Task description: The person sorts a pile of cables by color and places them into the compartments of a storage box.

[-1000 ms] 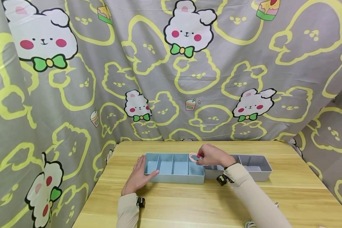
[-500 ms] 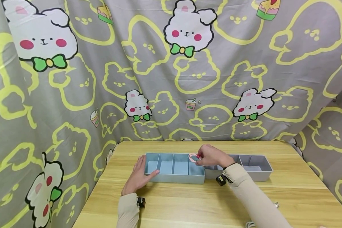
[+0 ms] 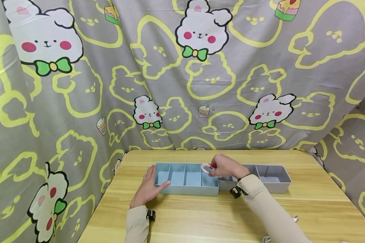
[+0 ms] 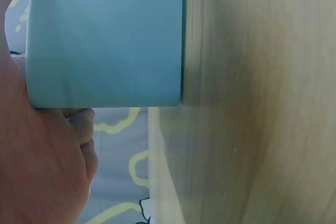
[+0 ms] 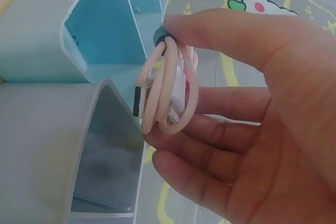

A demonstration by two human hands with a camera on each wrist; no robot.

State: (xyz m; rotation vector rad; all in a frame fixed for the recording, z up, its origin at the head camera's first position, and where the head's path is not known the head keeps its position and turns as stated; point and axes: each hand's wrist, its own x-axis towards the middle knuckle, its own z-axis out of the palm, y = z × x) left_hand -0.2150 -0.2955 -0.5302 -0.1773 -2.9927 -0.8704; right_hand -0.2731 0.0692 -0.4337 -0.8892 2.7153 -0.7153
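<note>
My left hand rests against the left end of a light blue divided storage box, its thumb stretched over the front rim. In the left wrist view that hand lies along the box's blue wall. Over the blue box's right end, my right hand holds a coiled pink charging cable. Up close, the right hand pinches the cable near a dark tie at its top, with white and metal plugs among the loops.
A grey divided box stands end to end with the blue one, partly hidden by the right arm. On the wooden table, a pale cable and a small white plug lie near the right forearm. A patterned curtain hangs behind.
</note>
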